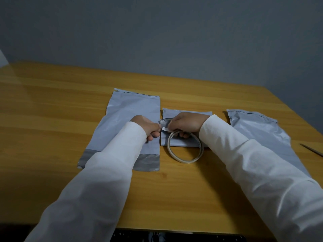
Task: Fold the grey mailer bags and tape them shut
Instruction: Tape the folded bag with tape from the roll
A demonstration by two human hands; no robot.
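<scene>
Three grey mailer bags lie on the wooden table (52,119). The left bag (129,105) is flat and unfolded, with a darker strip at its near end. The middle bag (185,113) is folded short. The right bag (258,130) lies flat, partly under my right sleeve. My left hand (148,127) pinches the free end of a strip of tape (164,128) at the folded bag's left edge. My right hand (187,124) rests on the folded bag and holds the clear tape roll (183,151), which hangs from its fingers toward me.
A thin dark stick-like object (311,150) lies near the table's right edge. The table's front edge (174,232) runs close below my forearms. A grey wall stands behind the table.
</scene>
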